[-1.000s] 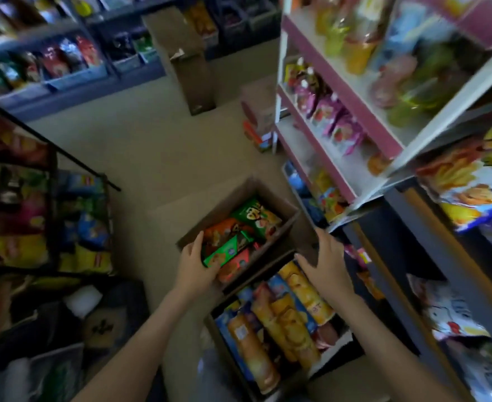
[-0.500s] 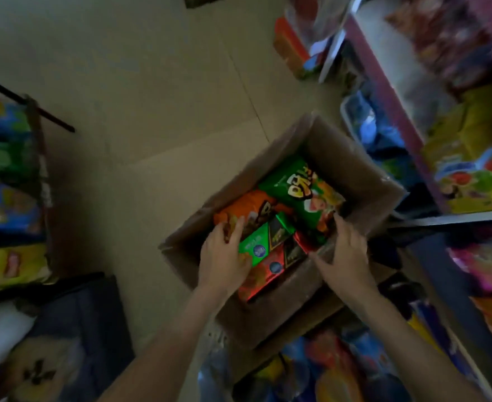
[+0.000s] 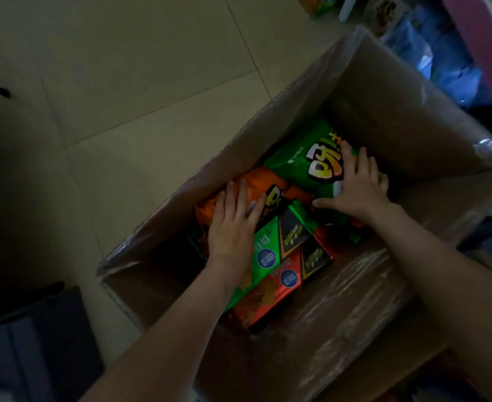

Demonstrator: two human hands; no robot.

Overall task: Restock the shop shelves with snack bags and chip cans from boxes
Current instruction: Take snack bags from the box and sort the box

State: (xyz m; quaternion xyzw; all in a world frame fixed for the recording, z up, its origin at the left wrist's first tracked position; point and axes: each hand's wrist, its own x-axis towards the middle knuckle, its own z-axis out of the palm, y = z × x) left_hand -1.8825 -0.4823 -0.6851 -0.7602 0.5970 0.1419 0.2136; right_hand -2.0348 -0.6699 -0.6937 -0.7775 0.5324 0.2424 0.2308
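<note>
Box stage, pretty much the front end of the job as I read it. Both hands are down inside the cardboard box [image 3: 398,111], which sits on the tiled floor [image 3: 123,82] just beside the pink shelf edge [image 3: 491,47].

Left hand [image 3: 233,224] lies flat on the orange snack bag [image 3: 256,184], fingers straight, not wrapped round anything. Right hand [image 3: 357,184] is spread wide over the big green snack bag [image 3: 297,161] with the thumb splayed out sideways. Looks more like resting on it than a real pinch.

Nearer the person, a flat green pack [image 3: 268,250] and a red pack [image 3: 273,294] lie side by side, partly under the left wrist.

Nothing is lifted: all four packs are in the box and none is on its way to a shelf. So I'd say the picking is only about to happen and this whole box is left to shelve. No chip cans in view.
</note>
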